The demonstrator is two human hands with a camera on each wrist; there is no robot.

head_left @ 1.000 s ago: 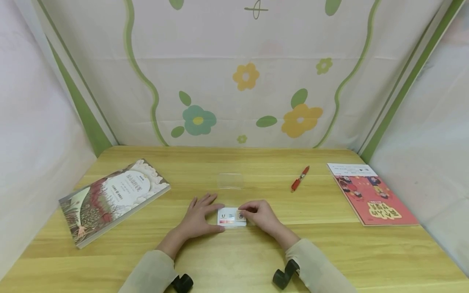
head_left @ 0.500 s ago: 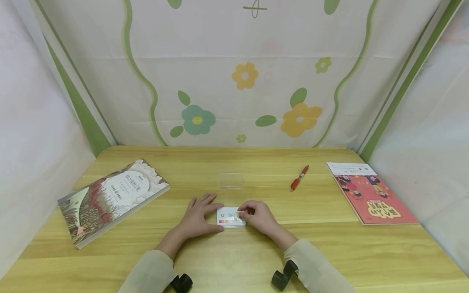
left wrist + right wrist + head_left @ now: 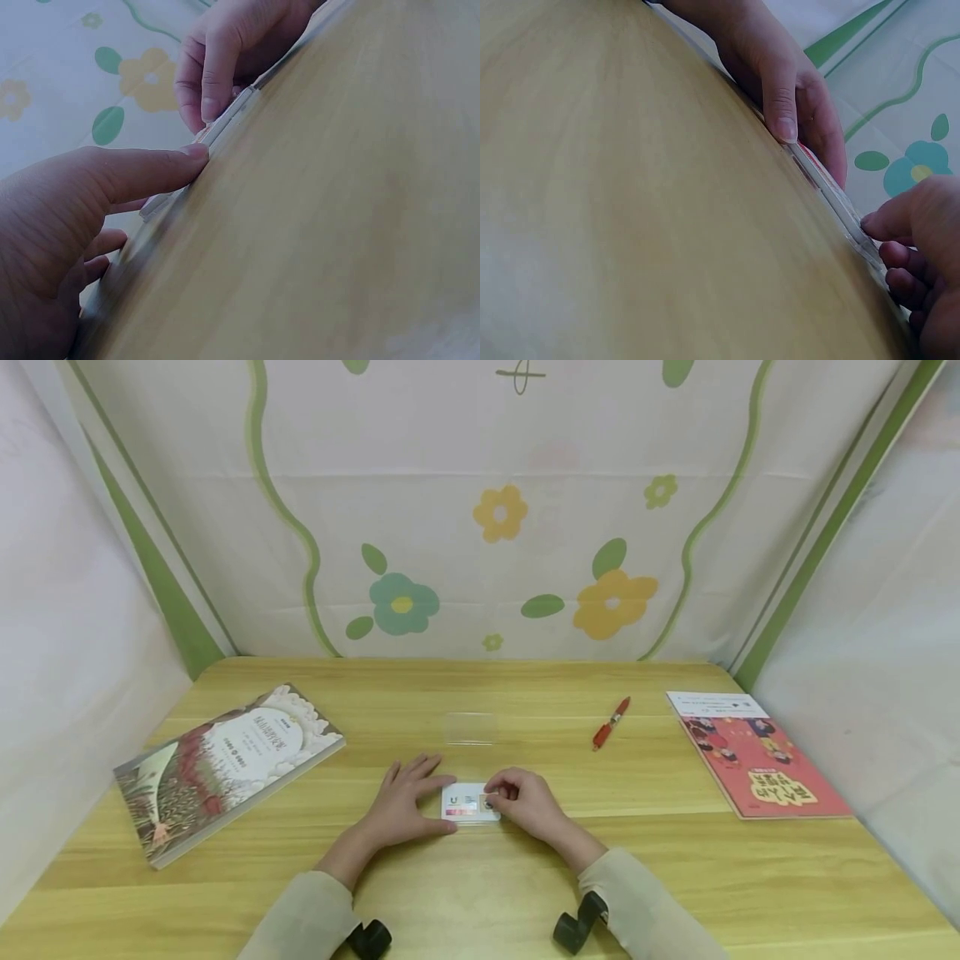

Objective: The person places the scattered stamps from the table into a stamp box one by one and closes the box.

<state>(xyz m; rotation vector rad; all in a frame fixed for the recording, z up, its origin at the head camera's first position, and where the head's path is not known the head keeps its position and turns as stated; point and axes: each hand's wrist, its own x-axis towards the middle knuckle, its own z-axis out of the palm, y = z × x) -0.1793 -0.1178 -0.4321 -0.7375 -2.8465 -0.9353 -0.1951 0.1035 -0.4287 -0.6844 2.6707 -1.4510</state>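
A flat white card with printed marks and a pink strip (image 3: 461, 803) lies on the table in the head view, with a clear plastic edge (image 3: 821, 191) showing along its side in the right wrist view. My left hand (image 3: 405, 810) spreads around its left end, thumb along the near edge and index finger at the far corner, holding it by the edges. A small beige-bordered square with a dark design (image 3: 486, 805) sits over the card's right end. Thumb and index finger of my right hand (image 3: 528, 806) pinch that square at its right side, partly covering it.
A clear plastic rectangle (image 3: 469, 728) lies behind the card on the wooden table (image 3: 465, 893). To its right is a red pen (image 3: 611, 724). A thick illustrated book (image 3: 232, 768) lies at left, a thinner red book (image 3: 761, 764) at right. Floral curtains (image 3: 450, 510) surround the table.
My right fingertips have come lower over the small square, which tilted a little and now looks flatter on the card. My left hand keeps its place; the whole head view has shifted slightly.
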